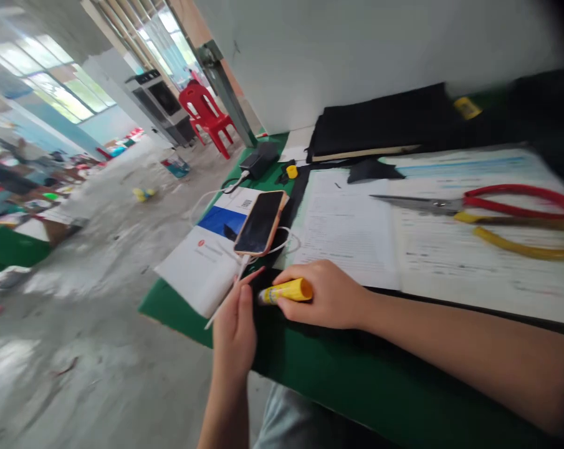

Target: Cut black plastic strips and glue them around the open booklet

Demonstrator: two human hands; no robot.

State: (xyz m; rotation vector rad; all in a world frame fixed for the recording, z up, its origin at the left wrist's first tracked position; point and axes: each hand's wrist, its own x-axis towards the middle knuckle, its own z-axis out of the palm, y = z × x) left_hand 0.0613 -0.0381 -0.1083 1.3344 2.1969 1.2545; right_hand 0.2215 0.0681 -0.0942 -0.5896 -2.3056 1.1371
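In the head view my right hand (326, 296) grips a yellow glue stick (291, 290), its working end pointing left and down at a dark piece of fabric (265, 321). My left hand (235, 327) is at the left side of this black fabric, thumb and fingers closed at its edge. Part of the fabric blends into shadow, so its outline is hard to make out. Just beyond my hands a phone (260, 222) lies on a white and blue printed bag or booklet (202, 252). A yellow cap (291, 171) stands farther back.
Red-and-yellow-handled scissors (438, 204) lie on printed papers (347, 231) at right. Behind are a stack of black fabric (379, 121) and a black power adapter (260, 159) with a cable. The green tabletop (319, 368) ends near my lap. A red chair (207, 115) stands beyond.
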